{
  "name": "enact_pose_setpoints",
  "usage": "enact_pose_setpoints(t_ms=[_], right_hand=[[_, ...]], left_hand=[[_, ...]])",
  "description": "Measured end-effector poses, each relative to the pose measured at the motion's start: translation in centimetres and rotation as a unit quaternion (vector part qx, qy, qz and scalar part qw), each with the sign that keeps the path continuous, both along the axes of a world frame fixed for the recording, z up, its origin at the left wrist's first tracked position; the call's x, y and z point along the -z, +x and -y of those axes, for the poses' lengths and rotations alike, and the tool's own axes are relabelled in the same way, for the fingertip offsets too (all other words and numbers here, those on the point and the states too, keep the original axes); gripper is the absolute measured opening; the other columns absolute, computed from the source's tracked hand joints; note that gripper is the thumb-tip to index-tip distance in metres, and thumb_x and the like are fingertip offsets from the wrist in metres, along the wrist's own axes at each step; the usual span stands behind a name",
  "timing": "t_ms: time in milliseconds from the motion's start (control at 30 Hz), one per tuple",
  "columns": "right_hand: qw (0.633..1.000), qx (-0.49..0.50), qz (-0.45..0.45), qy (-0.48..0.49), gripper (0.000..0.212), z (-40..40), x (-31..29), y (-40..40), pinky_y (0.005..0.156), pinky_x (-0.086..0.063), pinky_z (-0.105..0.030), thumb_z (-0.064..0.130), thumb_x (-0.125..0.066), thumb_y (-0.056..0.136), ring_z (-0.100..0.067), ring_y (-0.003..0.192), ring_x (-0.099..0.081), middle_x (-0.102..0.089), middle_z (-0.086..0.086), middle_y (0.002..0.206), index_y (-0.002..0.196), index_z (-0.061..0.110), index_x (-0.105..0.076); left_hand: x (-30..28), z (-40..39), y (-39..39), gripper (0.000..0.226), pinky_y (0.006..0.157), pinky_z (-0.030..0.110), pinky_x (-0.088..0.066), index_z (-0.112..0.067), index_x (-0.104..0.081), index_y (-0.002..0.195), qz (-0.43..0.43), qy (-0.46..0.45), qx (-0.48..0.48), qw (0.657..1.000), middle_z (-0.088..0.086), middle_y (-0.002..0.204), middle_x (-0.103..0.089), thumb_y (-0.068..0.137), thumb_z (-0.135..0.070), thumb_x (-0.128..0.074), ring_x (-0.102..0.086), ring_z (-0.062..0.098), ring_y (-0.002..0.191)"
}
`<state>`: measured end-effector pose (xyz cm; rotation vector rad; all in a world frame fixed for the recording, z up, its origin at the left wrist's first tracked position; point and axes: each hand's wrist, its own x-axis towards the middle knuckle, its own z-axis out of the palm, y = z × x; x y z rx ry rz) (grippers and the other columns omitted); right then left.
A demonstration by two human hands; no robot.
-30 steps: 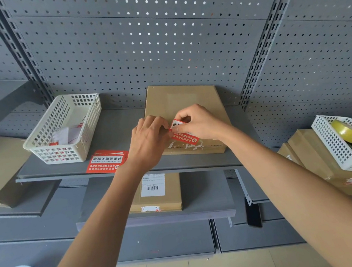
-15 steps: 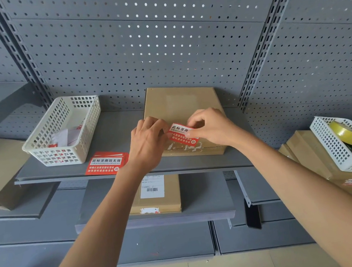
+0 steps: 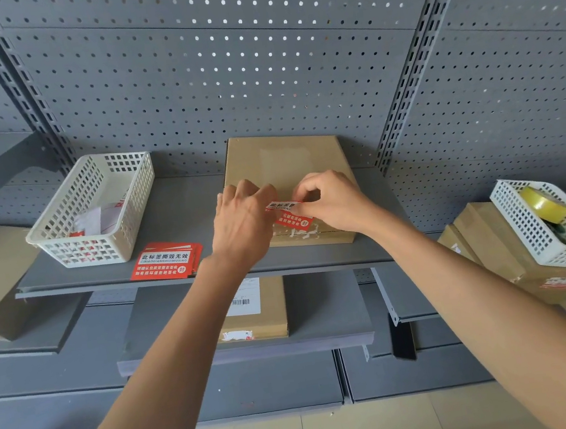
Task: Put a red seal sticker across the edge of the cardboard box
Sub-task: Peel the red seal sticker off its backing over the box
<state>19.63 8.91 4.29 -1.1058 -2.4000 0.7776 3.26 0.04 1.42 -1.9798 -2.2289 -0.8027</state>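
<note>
At the middle of the frame, on a grey shelf (image 3: 178,207), a flat brown cardboard box (image 3: 285,163) is lying with its near edge toward the person, and a red seal sticker (image 3: 289,215) with white lettering and a white top band is being held over that edge, tilted down to the right. The left hand (image 3: 243,223) is pinching the sticker's left end and the right hand (image 3: 331,204) is pinching its upper right corner, both closed on it. The hands are covering the sticker's ends, so whether it is touching the cardboard is hard to tell.
</note>
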Motion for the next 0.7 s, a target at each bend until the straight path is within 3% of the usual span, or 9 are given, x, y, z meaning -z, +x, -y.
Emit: enact_pose_setpoints(t_ms=[67, 133, 300, 433, 700], right_hand=[[1.000, -0.005, 0.000, 0.008, 0.006, 0.1, 0.1, 0.4, 0.083, -0.049, -0.032, 0.026, -0.080, 0.082, -0.011, 0.093, -0.064, -0.070, 0.008, 0.096, 0.084, 0.023, -0.075], [1.000, 0.006, -0.015, 0.010, 0.017, 0.2, 0.4, 1.4, 0.086, -0.053, -0.031, 0.027, -0.082, 0.080, -0.008, 0.093, -0.065, -0.071, 0.010, 0.098, 0.094, 0.021, -0.075], [0.998, 0.012, -0.021, 0.057, 0.010, 0.0, 0.7, 3.9, 0.089, -0.052, -0.034, 0.022, -0.083, 0.078, -0.010, 0.090, -0.065, -0.069, 0.006, 0.094, 0.080, 0.018, -0.074], [0.997, 0.019, -0.031, 0.065, 0.009, 0.2, 0.9, 3.9, 0.085, -0.050, -0.027, 0.018, -0.082, 0.079, -0.010, 0.088, -0.065, -0.069, 0.005, 0.092, 0.075, 0.016, -0.074], [0.994, 0.046, -0.056, 0.078, 0.004, 0.8, 1.5, 3.4, 0.083, -0.048, -0.019, 0.016, -0.079, 0.083, -0.009, 0.090, -0.064, -0.070, 0.005, 0.094, 0.086, 0.015, -0.077]], left_hand=[[-0.2, 0.0, 0.0, 0.022, 0.078, 0.037, -0.035, -0.020, -0.065, 0.115, -0.002, 0.002, 0.001, 1.000, 0.010, 0.118, -0.059, 0.096, -0.030, -0.064, -0.049, 0.035, 0.106], [-0.3, 0.0, 0.0, 0.023, 0.079, 0.039, -0.037, -0.020, -0.065, 0.115, -0.002, 0.004, 0.004, 1.000, 0.010, 0.118, -0.059, 0.096, -0.031, -0.065, -0.049, 0.035, 0.106], [-0.2, 0.2, 0.0, 0.024, 0.082, 0.042, -0.042, -0.020, -0.065, 0.116, -0.003, 0.009, 0.008, 1.000, 0.010, 0.117, -0.060, 0.096, -0.033, -0.064, -0.050, 0.034, 0.104], [-0.1, 0.2, -0.1, 0.023, 0.081, 0.043, -0.043, -0.020, -0.066, 0.115, -0.006, 0.012, 0.010, 1.000, 0.011, 0.115, -0.060, 0.095, -0.031, -0.065, -0.051, 0.035, 0.102], [-0.1, 0.3, 0.0, 0.022, 0.079, 0.042, -0.042, -0.021, -0.064, 0.115, -0.016, 0.003, 0.007, 1.000, 0.010, 0.115, -0.059, 0.096, -0.033, -0.063, -0.051, 0.035, 0.102]])
